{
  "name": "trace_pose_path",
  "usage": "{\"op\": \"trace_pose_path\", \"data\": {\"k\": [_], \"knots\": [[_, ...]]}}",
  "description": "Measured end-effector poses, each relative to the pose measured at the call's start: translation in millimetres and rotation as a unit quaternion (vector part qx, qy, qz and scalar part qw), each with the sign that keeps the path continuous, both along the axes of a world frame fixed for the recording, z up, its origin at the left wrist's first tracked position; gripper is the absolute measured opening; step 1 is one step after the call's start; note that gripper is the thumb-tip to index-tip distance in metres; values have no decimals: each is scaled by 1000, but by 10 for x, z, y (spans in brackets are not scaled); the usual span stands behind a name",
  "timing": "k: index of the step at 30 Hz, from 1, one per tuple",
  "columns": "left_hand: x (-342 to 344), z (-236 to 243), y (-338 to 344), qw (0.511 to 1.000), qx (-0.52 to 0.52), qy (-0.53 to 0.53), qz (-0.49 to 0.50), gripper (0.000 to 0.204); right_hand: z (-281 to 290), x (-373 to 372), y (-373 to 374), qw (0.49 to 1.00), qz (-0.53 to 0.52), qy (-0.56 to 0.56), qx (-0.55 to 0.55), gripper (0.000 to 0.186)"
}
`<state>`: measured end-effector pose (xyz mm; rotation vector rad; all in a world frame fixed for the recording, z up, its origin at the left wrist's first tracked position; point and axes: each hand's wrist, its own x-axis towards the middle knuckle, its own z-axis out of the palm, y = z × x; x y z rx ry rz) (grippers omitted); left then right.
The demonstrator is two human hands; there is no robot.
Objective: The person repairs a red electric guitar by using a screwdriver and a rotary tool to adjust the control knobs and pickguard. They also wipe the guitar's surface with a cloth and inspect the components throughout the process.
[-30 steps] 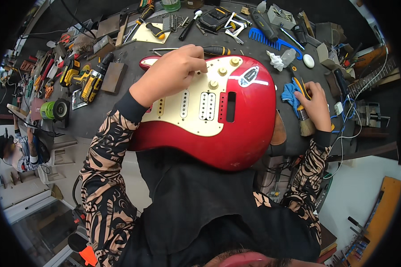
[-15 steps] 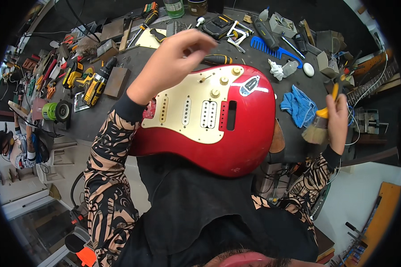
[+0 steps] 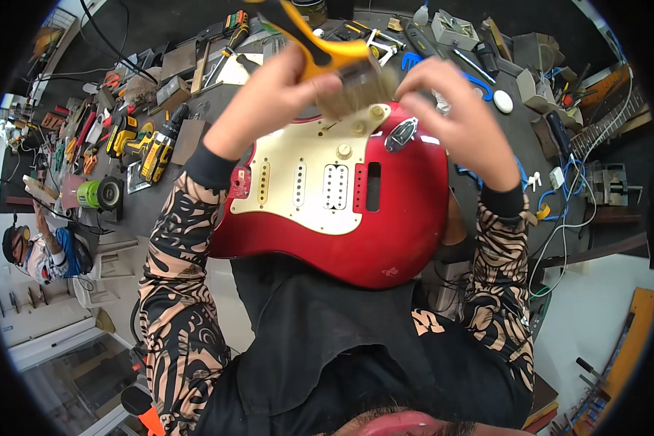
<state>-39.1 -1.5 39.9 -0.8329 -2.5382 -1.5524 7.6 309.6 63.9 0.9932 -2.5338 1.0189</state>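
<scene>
In front of me a red electric guitar body (image 3: 407, 232) lies flat, with a cream pickguard (image 3: 283, 200) carrying knobs and pickups. A metal jack plate (image 3: 402, 135) sits at its upper right. My left hand (image 3: 280, 94) is closed round the yellow and black handle of a wide paintbrush (image 3: 349, 83), held above the pickguard's upper edge. The brush's pale bristles are blurred and point toward the right. My right hand (image 3: 461, 116) is beside the bristle tips, fingers bent and apart, slightly smeared; it hovers over the guitar's upper right edge.
Yellow cordless drills (image 3: 142, 149) and several hand tools crowd the bench's left. A blue comb (image 3: 479, 73), a white oval object (image 3: 503, 101) and a guitar neck (image 3: 610, 120) lie to the right. Another person (image 3: 40, 247) is at the far left.
The paintbrush went from my right hand, off to the right, into my left hand above the guitar. My right hand moved left and up beside the bristles.
</scene>
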Motion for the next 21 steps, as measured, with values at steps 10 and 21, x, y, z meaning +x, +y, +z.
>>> {"op": "trace_pose_path", "data": {"k": [10, 21], "knots": [[109, 439, 17, 982, -185, 1, -34, 29, -541, 39, -150, 995, -4, 36, 93, 12], [113, 495, -146, 944, -326, 24, -43, 31, -573, 59, -140, 995, -30, 35, 84, 6]]}}
